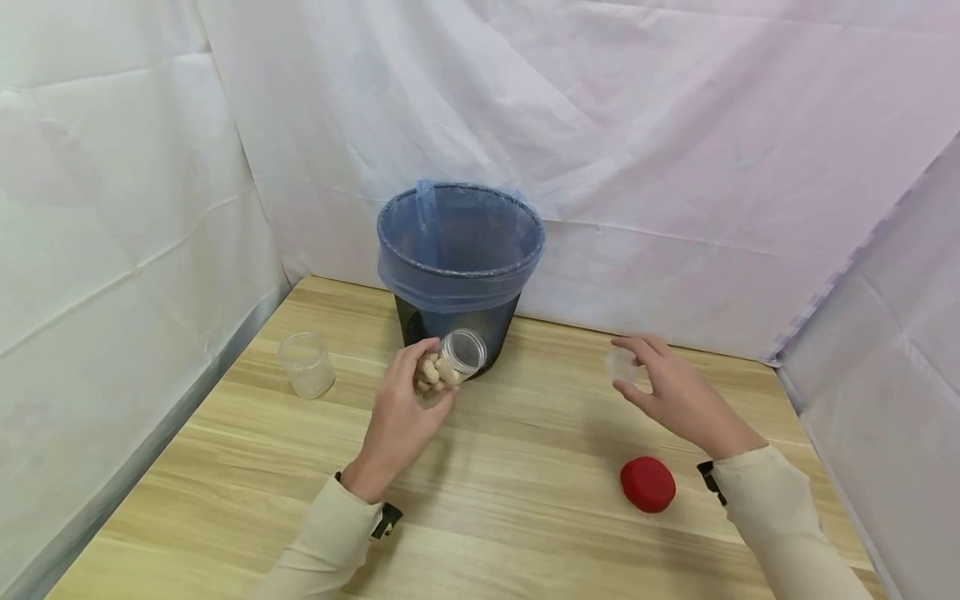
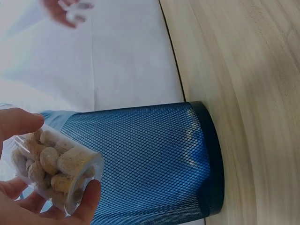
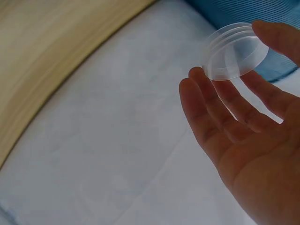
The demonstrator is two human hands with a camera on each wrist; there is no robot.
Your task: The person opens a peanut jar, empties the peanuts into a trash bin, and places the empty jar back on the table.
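My left hand (image 1: 397,421) grips a transparent jar (image 1: 465,351) of unshelled peanuts (image 1: 431,373), held above the table in front of the bin. The jar is tilted, its uncovered mouth facing up and to the right. In the left wrist view, thumb and fingers wrap the jar (image 2: 70,161), and peanuts show through its wall. Off to the right, my right hand (image 1: 678,400) pinches a thin see-through plastic cap (image 3: 234,54) between thumb and fingers, above the table. Below that hand, a red lid (image 1: 648,484) lies on the wood.
A dark mesh bin (image 2: 150,159) lined with a blue bag (image 1: 457,290) stands at the back of the table. To the left is a transparent cup (image 1: 309,371). White cloth (image 1: 675,167) hangs behind and on both sides.
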